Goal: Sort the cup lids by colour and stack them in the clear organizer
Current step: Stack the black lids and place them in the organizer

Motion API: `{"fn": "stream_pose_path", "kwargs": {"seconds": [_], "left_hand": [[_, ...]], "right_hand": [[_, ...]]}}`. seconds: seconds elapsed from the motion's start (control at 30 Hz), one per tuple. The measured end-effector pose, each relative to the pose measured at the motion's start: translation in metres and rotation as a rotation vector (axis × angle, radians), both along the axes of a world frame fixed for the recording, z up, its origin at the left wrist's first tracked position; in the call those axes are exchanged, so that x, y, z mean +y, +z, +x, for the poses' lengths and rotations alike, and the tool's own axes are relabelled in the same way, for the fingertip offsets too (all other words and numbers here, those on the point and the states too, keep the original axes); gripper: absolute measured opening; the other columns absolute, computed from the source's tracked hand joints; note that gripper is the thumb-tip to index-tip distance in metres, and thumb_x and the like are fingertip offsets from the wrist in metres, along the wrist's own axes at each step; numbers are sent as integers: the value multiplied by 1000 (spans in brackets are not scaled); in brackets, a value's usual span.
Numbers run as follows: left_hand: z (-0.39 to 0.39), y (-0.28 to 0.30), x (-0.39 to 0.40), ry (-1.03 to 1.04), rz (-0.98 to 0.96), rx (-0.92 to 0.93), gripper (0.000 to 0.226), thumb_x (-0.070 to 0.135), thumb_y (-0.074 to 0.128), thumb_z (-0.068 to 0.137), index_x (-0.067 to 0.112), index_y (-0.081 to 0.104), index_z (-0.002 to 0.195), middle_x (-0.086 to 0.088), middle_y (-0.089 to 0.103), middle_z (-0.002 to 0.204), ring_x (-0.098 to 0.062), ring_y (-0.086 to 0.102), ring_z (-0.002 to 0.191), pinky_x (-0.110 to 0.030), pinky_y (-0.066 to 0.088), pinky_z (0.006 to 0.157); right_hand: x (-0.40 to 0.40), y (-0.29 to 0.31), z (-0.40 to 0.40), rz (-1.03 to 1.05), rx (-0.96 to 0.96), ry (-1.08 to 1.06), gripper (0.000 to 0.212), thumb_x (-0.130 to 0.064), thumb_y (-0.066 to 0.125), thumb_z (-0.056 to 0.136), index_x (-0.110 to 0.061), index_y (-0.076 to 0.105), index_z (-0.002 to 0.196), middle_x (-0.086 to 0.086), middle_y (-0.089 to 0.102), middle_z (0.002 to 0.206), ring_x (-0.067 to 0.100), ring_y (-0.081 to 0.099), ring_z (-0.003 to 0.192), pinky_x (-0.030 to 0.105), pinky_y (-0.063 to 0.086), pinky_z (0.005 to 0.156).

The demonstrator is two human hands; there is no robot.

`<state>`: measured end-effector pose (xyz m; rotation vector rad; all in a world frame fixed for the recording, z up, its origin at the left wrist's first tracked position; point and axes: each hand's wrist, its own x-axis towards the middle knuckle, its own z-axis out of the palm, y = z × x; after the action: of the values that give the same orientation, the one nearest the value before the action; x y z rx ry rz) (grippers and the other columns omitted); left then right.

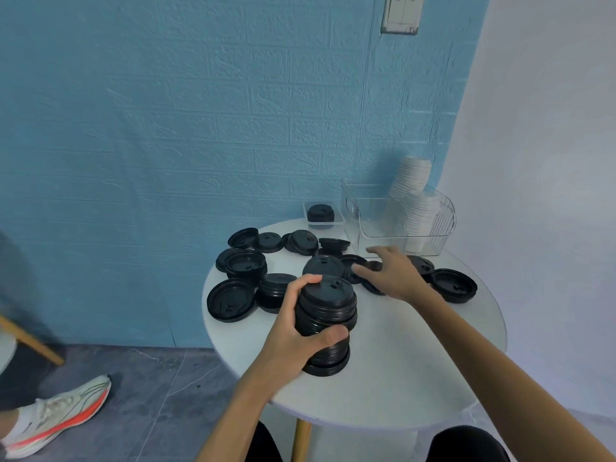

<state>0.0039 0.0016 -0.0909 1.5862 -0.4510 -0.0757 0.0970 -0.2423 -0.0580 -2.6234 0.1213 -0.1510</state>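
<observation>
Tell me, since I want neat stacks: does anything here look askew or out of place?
Yes. The white lids in the clear organizer lean in tilted columns, not upright. The black stack in the left hand bends partway down. Loose black lids lie scattered on the table, some upside down.

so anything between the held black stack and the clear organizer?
Yes. The right hand and loose black lids lie between the black stack in the left hand and the clear organizer, already holding white lids.
</observation>
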Motion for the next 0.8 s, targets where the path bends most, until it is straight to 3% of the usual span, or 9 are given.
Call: {"fn": "stream_pose_path", "kwargs": {"seconds": [0.17, 0.4, 0.5, 0.6, 0.8], "left_hand": [[0, 1, 0, -22, -6, 20, 86, 34, 92, 68, 49, 45, 139, 10, 63, 133, -16, 61, 125, -51, 47, 110], [1, -1, 1, -32, -22, 23, 89, 37, 93, 68, 48, 44, 141, 8, 62, 136, -18, 60, 128, -52, 45, 111], [2, -1, 1, -30, -21, 22, 87, 35, 92, 70, 48, 44, 141, 8, 62, 136, -18, 59, 128, -52, 45, 112], [2, -2, 0, -32, -28, 23, 87, 30, 92, 72, 47, 43, 142, 7, 63, 136, -17, 59, 129, -51, 44, 112], [3, -4, -1, -22, -64, 56, 88, 30, 91, 70, 50, 41, 140, 7, 66, 132, -14, 62, 125, -48, 47, 110]], "right_hand": [[-4, -21, 4, -70, -29, 4, 66, -60, 67, 87, -27, 52, 142, 7, 58, 133, 29, 56, 119, 34, 43, 96], [-2, 8, -12, 46, -213, 14, 65, -58, 71, 85, -23, 58, 138, 3, 64, 132, 25, 60, 118, 42, 48, 102], [18, 44, -36, 257, -296, 133, 55, -53, 73, 86, -27, 63, 133, -6, 65, 127, 12, 60, 111, 29, 45, 96], [50, 63, -69, 385, -240, 365, 43, -47, 74, 87, -37, 65, 128, -17, 65, 125, -2, 60, 111, 23, 46, 97], [76, 38, -88, 364, -240, 489, 44, -38, 77, 87, -36, 65, 129, -21, 61, 121, -2, 57, 117, 19, 46, 97]]}}
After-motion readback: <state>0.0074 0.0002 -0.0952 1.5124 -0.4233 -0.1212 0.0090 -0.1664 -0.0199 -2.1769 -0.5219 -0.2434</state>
